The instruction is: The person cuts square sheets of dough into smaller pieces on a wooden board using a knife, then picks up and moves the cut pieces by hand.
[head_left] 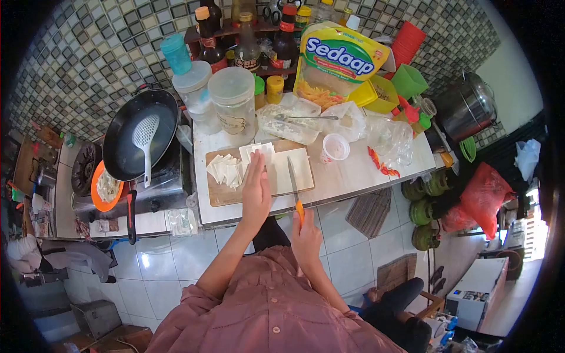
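Note:
My left hand [256,191] lies with fingers stretched out on a stack of thin white sheets, possibly pastry wrappers, on a wooden cutting board [220,197]. My right hand [306,238] is closed round the orange handle of a knife [293,179]. Its blade points away from me across a large pale square sheet [303,169] at the board's right side. Left of my left hand sits a fanned pile of smaller cut white pieces [225,170]. The fingertips of my left hand rest near a few folded white pieces [263,148].
A black frying pan [120,132] with a white slotted spatula [145,134] is on the left stove. An orange plate [107,189] of pale pieces stands beside it. Behind the board are plastic jars [232,97], a Sedaap bag [341,62] and a small clear cup [335,147].

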The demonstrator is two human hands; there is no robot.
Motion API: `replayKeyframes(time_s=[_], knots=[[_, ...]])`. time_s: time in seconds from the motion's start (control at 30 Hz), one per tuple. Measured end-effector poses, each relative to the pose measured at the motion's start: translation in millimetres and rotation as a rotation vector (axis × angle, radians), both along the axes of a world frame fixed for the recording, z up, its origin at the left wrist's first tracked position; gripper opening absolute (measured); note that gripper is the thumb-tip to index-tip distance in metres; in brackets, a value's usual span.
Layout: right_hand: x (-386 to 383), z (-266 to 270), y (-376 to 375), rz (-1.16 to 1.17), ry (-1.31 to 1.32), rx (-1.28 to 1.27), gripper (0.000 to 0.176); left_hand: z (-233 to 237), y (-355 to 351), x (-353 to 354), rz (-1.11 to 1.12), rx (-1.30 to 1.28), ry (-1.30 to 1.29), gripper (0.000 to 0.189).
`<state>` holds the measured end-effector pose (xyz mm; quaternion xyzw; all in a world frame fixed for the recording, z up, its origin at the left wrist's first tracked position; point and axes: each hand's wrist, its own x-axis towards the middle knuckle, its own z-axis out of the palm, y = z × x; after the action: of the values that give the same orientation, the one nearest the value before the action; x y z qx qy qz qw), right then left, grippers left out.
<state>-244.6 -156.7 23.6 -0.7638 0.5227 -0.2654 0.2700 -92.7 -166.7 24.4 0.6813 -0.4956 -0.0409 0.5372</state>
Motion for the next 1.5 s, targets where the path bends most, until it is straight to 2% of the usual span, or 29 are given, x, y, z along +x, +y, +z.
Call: replayKeyframes(time_s=[0.03,0.13,0.27,0.33,0.37,0.43,0.53,0.6,1.5], knots=[[0.2,-1.8,0.1,-0.001,0.0,0.002,0.019,4.7,2.0,-0.2,-0.01,-0.05,0.128,0.042],[1.2,-5.7,1.3,-0.006,0.007,-0.015,0.019,16.4,6.3,-3.2,0.035,-0.076,0.214,0.039],[3.3,-2.2,2.6,-0.012,0.03,0.013,0.018,19.1,0.6,-1.6,0.035,-0.029,0.151,0.039],[4.1,-1.9,3.1,-0.016,0.04,0.023,0.018,8.1,-7.0,0.1,0.038,0.091,-0.274,0.041],[4.3,-2.8,2.8,-0.014,0.051,0.028,0.018,3.1,-11.9,-2.8,0.037,0.09,-0.275,0.041],[4.7,-3.2,3.3,-0.011,0.063,0.033,0.018,-4.2,-21.8,-12.8,0.108,0.22,-0.525,0.042],[6.1,-4.0,3.1,-0.015,0.11,0.06,0.019,-18.0,-30.1,-16.7,0.164,0.335,-0.657,0.044],[6.5,-7.5,3.8,-0.011,0.137,0.022,0.023,-23.4,-32.7,-17.7,0.183,0.347,-0.663,0.043],[21.4,5.7,-13.3,-0.03,0.19,0.14,0.025,-24.8,-30.7,-17.5,0.18,0.363,-0.656,0.041]])
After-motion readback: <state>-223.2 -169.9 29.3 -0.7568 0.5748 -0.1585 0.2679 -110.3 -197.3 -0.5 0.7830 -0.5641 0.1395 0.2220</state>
